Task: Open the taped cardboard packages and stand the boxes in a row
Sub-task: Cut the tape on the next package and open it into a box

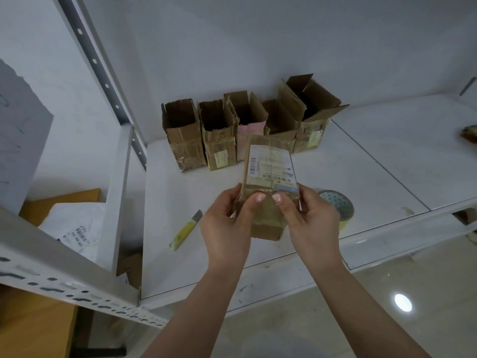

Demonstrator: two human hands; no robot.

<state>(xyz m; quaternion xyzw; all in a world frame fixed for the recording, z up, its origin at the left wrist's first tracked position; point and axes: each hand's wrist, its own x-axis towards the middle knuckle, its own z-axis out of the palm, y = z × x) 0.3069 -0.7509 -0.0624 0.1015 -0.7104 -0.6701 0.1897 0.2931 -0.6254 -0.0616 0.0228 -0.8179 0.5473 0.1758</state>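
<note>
1. Both hands, left (227,223) and right (309,218), grip my taped package (268,182) above the shelf (387,156), thumbs pressed on its near end.
2. Row of opened boxes (232,130): stands just beyond; package's long axis points toward it.
3. Knife (185,231): on shelf, nearer my left hand.

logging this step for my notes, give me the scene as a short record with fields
held item: taped package with a shipping label, above the shelf
left hand: grips the package's left side, thumb on its near face
right hand: grips its right side, thumb on its near face
opened boxes: five, upright in a row at the back of the white shelf
knife: yellow handle, lying on the shelf left of the hands
tape roll: on the shelf behind the right hand
</note>
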